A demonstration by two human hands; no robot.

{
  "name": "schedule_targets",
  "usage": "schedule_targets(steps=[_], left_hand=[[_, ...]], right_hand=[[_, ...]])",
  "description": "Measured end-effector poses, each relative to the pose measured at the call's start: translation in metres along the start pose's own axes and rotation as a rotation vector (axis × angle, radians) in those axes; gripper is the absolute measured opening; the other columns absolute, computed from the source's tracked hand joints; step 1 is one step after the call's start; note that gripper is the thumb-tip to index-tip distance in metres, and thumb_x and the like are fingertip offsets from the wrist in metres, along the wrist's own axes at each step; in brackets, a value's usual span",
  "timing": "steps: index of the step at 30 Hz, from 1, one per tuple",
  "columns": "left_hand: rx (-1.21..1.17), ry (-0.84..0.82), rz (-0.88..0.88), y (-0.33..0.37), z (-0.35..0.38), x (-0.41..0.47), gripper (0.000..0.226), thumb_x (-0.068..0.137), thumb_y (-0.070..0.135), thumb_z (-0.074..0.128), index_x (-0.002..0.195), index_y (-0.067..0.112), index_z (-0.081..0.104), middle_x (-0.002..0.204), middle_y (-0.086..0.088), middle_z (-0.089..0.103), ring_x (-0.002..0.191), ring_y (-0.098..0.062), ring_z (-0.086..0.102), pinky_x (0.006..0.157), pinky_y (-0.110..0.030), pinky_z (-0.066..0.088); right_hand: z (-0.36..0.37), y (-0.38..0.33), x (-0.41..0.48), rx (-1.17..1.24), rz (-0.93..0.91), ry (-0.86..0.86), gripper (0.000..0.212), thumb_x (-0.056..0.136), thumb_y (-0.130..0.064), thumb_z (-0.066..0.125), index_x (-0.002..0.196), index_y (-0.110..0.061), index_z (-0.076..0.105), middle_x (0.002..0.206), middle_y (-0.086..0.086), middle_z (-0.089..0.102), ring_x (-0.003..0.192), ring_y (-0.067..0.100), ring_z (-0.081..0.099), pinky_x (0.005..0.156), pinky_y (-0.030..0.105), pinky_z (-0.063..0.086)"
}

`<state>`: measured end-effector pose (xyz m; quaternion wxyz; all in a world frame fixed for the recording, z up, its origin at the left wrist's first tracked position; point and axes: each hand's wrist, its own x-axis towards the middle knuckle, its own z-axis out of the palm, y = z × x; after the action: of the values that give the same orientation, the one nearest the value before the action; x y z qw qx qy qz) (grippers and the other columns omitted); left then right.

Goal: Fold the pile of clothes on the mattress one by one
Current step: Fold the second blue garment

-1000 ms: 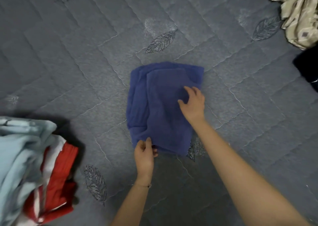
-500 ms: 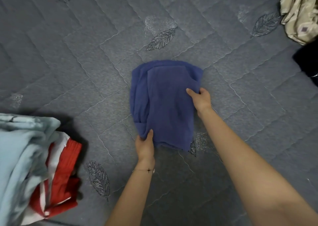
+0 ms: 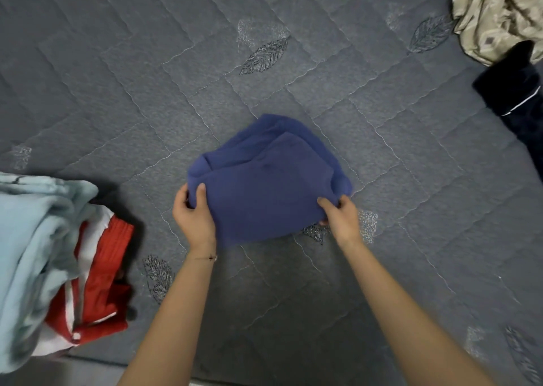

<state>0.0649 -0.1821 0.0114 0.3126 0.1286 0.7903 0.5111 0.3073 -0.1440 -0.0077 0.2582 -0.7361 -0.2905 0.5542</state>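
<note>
A folded blue garment (image 3: 264, 185) is held just above the grey quilted mattress (image 3: 147, 91), its near edge raised and turned at an angle. My left hand (image 3: 192, 215) grips its left side, thumb on top. My right hand (image 3: 340, 216) pinches its right near corner. At the left edge sits a stack of folded clothes: a light blue piece (image 3: 32, 253) over a red and white one (image 3: 97, 282). At the top right lies a crumpled beige garment (image 3: 496, 12) with a dark navy garment (image 3: 517, 91) below it.
The mattress's near edge (image 3: 117, 365) runs along the bottom left, with a paler floor strip below it. Leaf patterns are stitched into the mattress cover.
Both hands have taken hold of the blue garment's sides and lifted it off the mattress toward me, turning it. Earlier it lay flat while my right hand rested on top.
</note>
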Motion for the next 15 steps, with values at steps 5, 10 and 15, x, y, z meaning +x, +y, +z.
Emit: schedule_targets(steps=[5,10,15], left_hand=[[0.329,0.001,-0.193,-0.033,-0.019,-0.01,0.063,0.084,0.023,0.074,0.13,-0.007,0.045,0.13,-0.023,0.051,0.122,-0.032,0.049,0.107,-0.043,0.039],[0.187,-0.094,-0.318,-0.049,-0.025,-0.02,0.045,0.088,0.021,0.07,0.115,-0.01,0.053,0.106,-0.013,0.062,0.093,-0.017,0.056,0.076,-0.027,0.05],[0.068,-0.18,-0.252,-0.039,-0.016,-0.036,0.034,0.092,0.01,0.063,0.124,0.008,0.05,0.124,-0.005,0.058,0.107,-0.013,0.056,0.082,-0.016,0.049]], right_hand=[[0.003,0.004,0.004,-0.056,-0.1,0.159,0.076,0.072,-0.022,0.085,0.131,-0.008,0.038,0.132,0.007,0.045,0.119,0.018,0.05,0.101,0.026,0.04],[0.005,-0.009,0.017,-0.164,-0.063,0.18,0.1,0.072,-0.026,0.085,0.149,-0.009,0.023,0.151,0.011,0.027,0.139,0.025,0.031,0.117,0.036,0.026],[0.008,-0.005,-0.002,-0.427,-0.264,0.213,0.083,0.075,-0.022,0.08,0.144,-0.015,0.035,0.147,0.009,0.031,0.137,0.026,0.027,0.115,0.036,0.022]])
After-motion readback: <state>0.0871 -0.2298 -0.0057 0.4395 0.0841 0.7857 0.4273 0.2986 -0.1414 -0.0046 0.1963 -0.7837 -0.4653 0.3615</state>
